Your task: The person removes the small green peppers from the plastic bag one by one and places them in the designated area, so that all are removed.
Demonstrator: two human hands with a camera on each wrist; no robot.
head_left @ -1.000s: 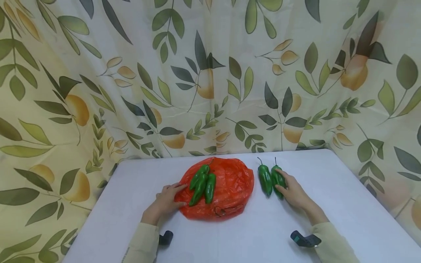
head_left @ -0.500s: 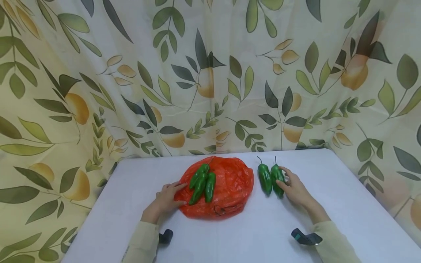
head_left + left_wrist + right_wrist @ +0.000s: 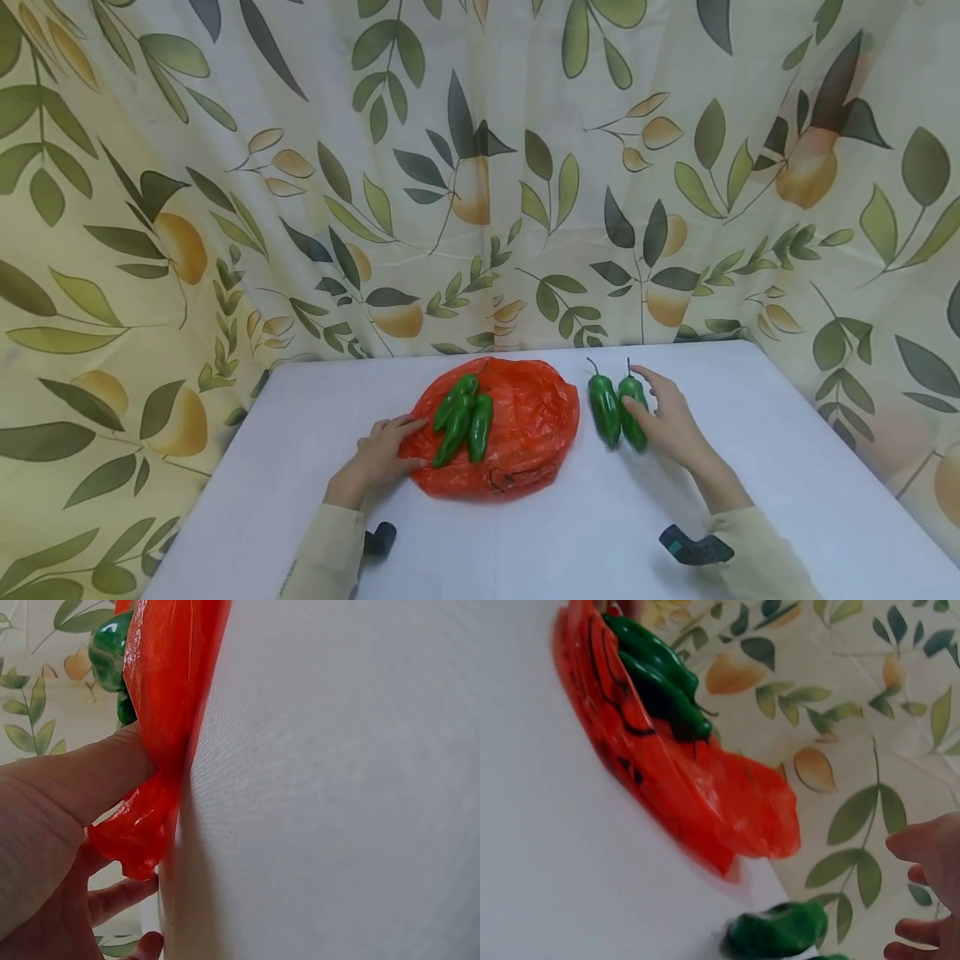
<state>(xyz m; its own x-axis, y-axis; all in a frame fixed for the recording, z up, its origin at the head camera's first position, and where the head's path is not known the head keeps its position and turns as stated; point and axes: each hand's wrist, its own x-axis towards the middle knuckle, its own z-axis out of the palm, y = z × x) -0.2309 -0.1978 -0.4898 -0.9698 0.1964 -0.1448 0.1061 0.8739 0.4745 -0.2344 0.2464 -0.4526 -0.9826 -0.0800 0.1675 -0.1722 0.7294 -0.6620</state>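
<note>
Head view showed my right hand [image 3: 663, 421] with thumb and fingers parted, grasping nothing; a second earlier they had closed in over the green pepper [image 3: 635, 437] beneath. That loosening meant this pepper rested on the table [image 3: 585, 533], free of any grip, with its twin [image 3: 604, 412] just beyond it from my hand, neither one on the bag. Blur in the right wrist view left me unsure whether my thumb brushed the pepper's skin. My left hand [image 3: 382, 454] lay against the near edge of the red plastic bag [image 3: 528, 421], fingers spread, with three more peppers [image 3: 454, 429] just past my fingertips.
</note>
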